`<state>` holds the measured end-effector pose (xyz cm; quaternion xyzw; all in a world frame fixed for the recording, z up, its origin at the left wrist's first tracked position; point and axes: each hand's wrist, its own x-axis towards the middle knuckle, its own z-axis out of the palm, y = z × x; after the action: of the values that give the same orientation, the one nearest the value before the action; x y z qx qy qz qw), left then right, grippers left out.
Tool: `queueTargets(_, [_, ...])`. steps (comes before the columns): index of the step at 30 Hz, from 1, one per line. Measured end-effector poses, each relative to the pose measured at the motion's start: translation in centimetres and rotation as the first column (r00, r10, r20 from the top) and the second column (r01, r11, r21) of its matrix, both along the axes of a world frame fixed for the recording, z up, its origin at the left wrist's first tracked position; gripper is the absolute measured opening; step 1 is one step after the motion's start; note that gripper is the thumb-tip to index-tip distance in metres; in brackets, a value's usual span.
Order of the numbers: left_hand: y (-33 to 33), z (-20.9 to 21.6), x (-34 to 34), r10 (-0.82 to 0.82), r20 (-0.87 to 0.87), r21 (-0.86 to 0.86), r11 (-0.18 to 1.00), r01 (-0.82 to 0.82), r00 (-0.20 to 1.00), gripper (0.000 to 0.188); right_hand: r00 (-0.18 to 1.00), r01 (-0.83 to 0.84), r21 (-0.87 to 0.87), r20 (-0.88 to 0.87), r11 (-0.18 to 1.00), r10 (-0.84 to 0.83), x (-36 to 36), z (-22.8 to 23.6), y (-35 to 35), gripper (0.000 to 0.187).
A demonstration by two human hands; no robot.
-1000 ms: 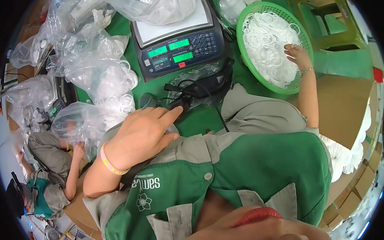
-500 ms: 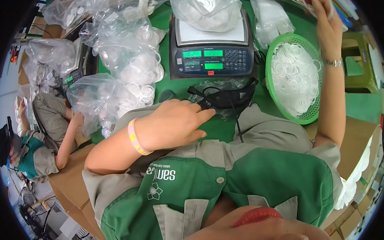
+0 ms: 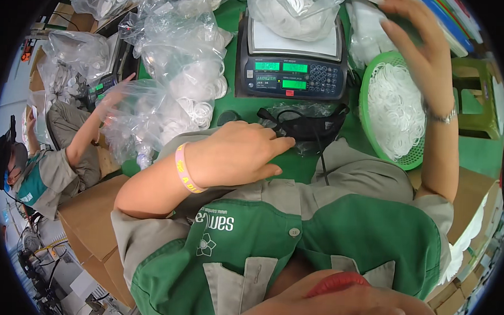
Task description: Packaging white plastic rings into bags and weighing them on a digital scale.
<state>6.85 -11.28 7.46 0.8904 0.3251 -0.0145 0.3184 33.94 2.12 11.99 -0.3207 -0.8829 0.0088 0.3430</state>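
White rings (image 3: 395, 110) fill the green basket (image 3: 366, 114) at the counter's (image 3: 248, 110) right side, beside the digital scale (image 3: 291, 67). Left: bagged rings (image 3: 171, 93) piled up; a co-worker (image 3: 46, 161) sits beyond them. Left hand (image 3: 238, 154) rests flat near a black strap bundle (image 3: 306, 126), fingers loosely extended, holding nothing. Right hand (image 3: 425, 52) is raised above the basket, fingers spread, empty. Judgement: steady the bag (image 3: 293, 12) on the scale pan before adding rings.

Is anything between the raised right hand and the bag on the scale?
Nothing visible. The right hand hangs open above the green basket of white rings, and the gap across to the clear bag on the scale looks open.
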Motion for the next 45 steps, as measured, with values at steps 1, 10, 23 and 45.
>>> queueTargets(1, [-0.1,0.0,-0.3,0.024,-0.032,-0.015,1.000,-0.024,0.999,0.046,1.000,-0.018,-0.009,-0.003,1.000,0.018,0.3,-0.8,-1.0,0.018])
queueTargets(10, [0.6,-0.1,0.4,0.036,-0.083,-0.015,0.999,-0.038,0.996,0.045,0.856,-0.195,-0.666,-0.474,0.720,-0.207,5.1,-5.2,-5.8,0.015])
queueTargets(23, [1.6,-0.8,1.3,0.100,-0.131,-0.046,0.993,-0.107,0.986,0.044,0.749,-0.391,-0.591,-0.650,0.706,-0.129,7.2,-5.3,-6.5,0.020])
queueTargets(45, [21.6,3.1,-2.1,0.690,-0.003,0.496,0.629,-0.598,0.724,0.078,0.743,-0.310,-0.606,-0.635,0.733,-0.211,8.8,-4.8,-8.3,0.020])
